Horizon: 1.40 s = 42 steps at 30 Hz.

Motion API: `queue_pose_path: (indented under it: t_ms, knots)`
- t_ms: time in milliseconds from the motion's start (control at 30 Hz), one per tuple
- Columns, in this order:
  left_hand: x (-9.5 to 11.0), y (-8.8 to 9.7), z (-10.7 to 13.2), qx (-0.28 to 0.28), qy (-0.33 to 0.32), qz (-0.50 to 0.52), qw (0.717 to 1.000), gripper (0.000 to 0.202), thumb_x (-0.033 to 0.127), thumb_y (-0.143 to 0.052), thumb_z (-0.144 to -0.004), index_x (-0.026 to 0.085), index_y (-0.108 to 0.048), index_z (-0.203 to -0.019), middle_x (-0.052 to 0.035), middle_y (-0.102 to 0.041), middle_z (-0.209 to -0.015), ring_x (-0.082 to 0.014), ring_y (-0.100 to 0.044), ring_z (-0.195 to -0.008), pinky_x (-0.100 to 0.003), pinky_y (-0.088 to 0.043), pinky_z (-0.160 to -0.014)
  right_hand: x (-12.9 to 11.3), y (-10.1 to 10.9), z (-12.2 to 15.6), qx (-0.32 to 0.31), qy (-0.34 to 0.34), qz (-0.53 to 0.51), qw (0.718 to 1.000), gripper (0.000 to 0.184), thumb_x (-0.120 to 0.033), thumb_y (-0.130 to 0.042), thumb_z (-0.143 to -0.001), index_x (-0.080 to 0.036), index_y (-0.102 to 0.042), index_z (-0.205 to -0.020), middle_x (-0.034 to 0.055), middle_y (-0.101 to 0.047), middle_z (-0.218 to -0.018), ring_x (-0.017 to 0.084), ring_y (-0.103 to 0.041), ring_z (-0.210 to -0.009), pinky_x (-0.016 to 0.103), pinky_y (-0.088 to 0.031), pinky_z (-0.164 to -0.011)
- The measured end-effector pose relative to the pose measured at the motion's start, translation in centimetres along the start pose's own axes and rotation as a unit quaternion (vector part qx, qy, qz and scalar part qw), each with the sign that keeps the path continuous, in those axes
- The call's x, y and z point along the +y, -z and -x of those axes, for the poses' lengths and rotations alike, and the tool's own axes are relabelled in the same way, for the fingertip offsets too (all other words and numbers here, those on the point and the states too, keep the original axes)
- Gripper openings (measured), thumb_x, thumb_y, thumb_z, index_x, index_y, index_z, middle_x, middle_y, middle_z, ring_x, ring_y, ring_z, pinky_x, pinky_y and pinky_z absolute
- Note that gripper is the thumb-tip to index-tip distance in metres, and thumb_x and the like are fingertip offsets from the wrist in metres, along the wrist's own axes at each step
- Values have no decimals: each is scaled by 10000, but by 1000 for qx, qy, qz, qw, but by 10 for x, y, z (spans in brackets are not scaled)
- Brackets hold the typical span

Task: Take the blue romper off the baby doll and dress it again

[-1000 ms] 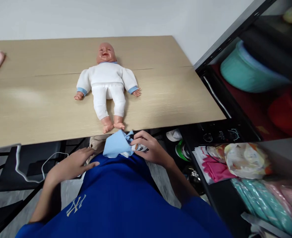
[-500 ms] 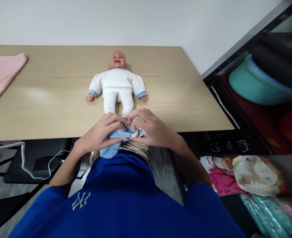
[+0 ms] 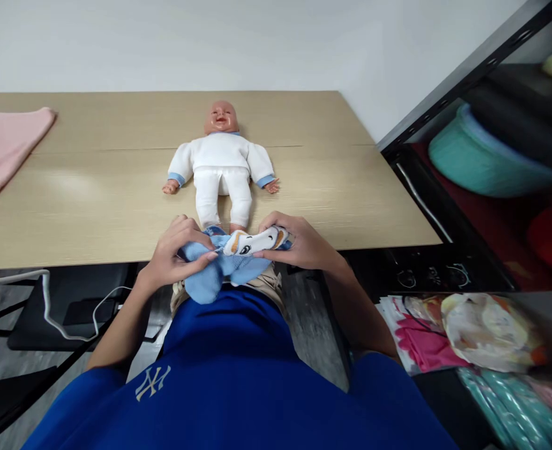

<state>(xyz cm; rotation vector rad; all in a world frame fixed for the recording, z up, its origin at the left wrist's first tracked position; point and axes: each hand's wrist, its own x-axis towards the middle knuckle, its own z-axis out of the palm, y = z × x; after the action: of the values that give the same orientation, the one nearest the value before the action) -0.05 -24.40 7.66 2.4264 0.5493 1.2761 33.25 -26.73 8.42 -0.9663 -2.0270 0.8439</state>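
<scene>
Drawn apart, left hand (image 3: 176, 255) and right hand (image 3: 304, 244) grip the blue garment (image 3: 224, 270) (stretched).

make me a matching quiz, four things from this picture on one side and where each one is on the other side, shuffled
1 plastic baby doll in white suit
2 pink cloth
3 light blue baby garment with cartoon face
4 teal round tub

a on the black metal shelf at the right
b held between left hand and right hand, at the wooden table near edge
c lying face up mid-table
d far left of the table

Pairs: 1-c, 2-d, 3-b, 4-a
</scene>
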Motion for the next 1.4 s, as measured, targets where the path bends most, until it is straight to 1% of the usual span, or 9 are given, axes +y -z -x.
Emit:
queue_pose_path:
  t_ms: [267,367,533,667,800,933,1067,1167,1400]
  knots:
    - [-8,-1,-18,-120,81,94,985,739,493,-1003,-943,271,-642,-1548,-167,-708,-1577,-362,-673,-1477,-514,-560,-1215,-8,-10,-13,-35,95,-10,995,157,-396,-805,-1098,-270,-712,-1092,45,-820,-1142,223,-775,-1058,368,-625,-962]
    - [-13,-3,-33,-182,85,110,973,585,495,-955,-999,264,-712,-1478,-120,-809,-1356,-299,-764,-1215,-417,-612,-1021,-10,-12,-16,-33,65,6,997,120,-367,-763,-1121,-290,-682,-1163,25,-839,-1147,210,-790,-992,342,-623,-893]
    - [-12,-2,-42,-123,29,40,991,247,433,-908,-1046,236,-763,-1077,-36,-720,-1011,-232,-656,-974,-370,-533,-891,-9,-13,-12,63,43,117,990,183,-431,-787,-1111,-286,-699,-1183,26,-827,-1050,244,-754,-945,362,-611,-862]
    - [-7,2,-37,-106,26,64,992,236,398,-898,-1056,232,-731,-1071,-79,-769,-1178,-256,-716,-1122,-405,-577,-1028,-7,-12,-12,30,102,163,981,198,-461,-770,-1135,-265,-753,-1111,20,-783,-924,244,-707,-884,384,-591,-858]
    - [-8,-4,-30,-118,63,102,986,321,519,-832,-1105,217,-728,-1130,-49,-804,-1028,-196,-747,-903,-308,-579,-847,-14,-15,-14,-27,171,124,977,298,-518,-850,-1077,-240,-744,-1074,66,-790,-1014,265,-715,-980,414,-597,-912]
    - [-10,-4,-31,-99,100,91,986,556,742,-854,-1007,203,-721,-1023,-26,-792,-928,-157,-677,-763,-274,-530,-755,-20,-26,-12,-78,58,19,995,269,-408,-753,-1134,-252,-664,-1335,51,-796,-1126,226,-734,-961,352,-594,-847]
    - [-9,18,-36,-205,156,79,963,665,791,-962,-862,202,-781,-1112,-23,-774,-942,-213,-704,-847,-301,-558,-796,-8,-31,-14,-65,-17,-92,994,340,-445,-769,-1109,-273,-574,-1330,-7,-727,-1022,182,-686,-855,287,-547,-755]
    - [-13,32,-34,-296,153,117,936,454,637,-875,-1024,205,-807,-1145,-61,-786,-1017,-251,-735,-953,-333,-604,-887,4,-28,-20,-22,-33,-144,989,392,-478,-750,-1116,-271,-567,-1394,41,-751,-1173,196,-731,-985,306,-593,-850]
    - [-24,10,-17,-162,188,197,948,258,442,-723,-1147,184,-733,-1148,-63,-755,-1051,-192,-696,-931,-277,-584,-860,12,-32,-32,-234,-51,-130,962,453,-606,-918,-974,-215,-799,-1169,31,-838,-1105,256,-772,-1056,398,-643,-1033]
